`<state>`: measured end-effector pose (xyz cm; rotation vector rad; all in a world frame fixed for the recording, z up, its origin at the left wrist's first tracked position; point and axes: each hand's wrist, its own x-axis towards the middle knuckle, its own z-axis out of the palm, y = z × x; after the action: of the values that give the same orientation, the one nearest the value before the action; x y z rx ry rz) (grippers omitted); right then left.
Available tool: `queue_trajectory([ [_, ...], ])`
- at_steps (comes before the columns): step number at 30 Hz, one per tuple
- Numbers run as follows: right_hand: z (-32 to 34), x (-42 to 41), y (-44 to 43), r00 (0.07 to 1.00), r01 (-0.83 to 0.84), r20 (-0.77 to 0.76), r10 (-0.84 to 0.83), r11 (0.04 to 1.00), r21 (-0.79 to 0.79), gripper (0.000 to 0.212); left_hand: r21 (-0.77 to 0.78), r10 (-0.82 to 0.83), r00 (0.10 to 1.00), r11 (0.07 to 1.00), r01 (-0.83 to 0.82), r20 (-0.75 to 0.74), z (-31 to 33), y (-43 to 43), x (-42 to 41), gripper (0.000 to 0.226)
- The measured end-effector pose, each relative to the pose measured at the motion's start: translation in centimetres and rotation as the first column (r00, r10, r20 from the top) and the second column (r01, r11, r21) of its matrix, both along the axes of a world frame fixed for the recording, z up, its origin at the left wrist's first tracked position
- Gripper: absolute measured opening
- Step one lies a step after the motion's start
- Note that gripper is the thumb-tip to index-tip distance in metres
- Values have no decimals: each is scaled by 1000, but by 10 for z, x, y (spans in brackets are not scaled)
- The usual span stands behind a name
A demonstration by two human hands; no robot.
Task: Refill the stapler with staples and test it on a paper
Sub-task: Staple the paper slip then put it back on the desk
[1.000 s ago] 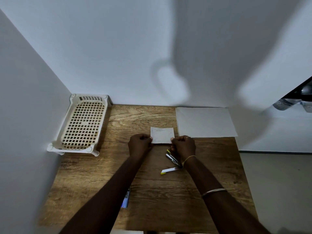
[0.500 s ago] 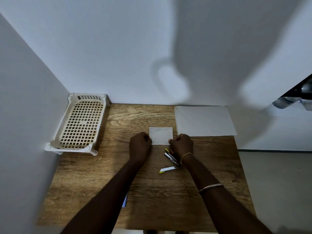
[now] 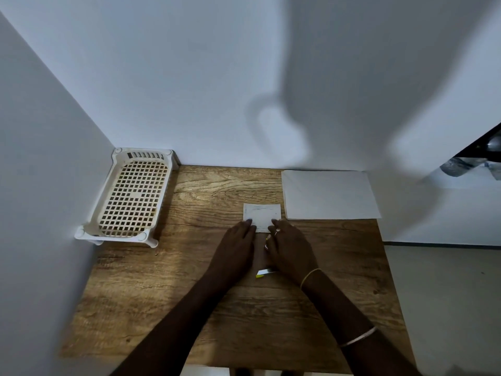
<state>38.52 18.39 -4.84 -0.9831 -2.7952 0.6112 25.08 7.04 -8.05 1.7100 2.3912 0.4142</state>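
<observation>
Both hands lie flat with straight fingers, holding nothing. The left hand [image 3: 235,249] and right hand [image 3: 291,249] press their fingertips on the near edge of the small paper [image 3: 262,215], which lies on the tabletop [image 3: 189,308] just beside a larger sheet [image 3: 329,195]. The stapler [image 3: 265,273] is mostly hidden under the right palm, and only a white, yellow-tipped part shows, possibly swung open. If so, a careless lift of that palm could knock it and spill the staples, and the light paper could slide.
</observation>
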Motion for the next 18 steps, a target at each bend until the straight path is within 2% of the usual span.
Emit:
queue_trajectory([
  [2,-3,-1,-4,993,-53,107,54,999,-6,47,-123,-30,999,992,35,43,-6,-1,1,52],
  [5,-6,-6,-7,977,-88,190,94,995,-39,52,-196,-49,998,979,54,29,-12,-2,-1,55],
  [18,-9,-43,19,969,-35,239,57,995,-94,56,-134,-38,996,990,48,76,-10,30,-35,56],
])
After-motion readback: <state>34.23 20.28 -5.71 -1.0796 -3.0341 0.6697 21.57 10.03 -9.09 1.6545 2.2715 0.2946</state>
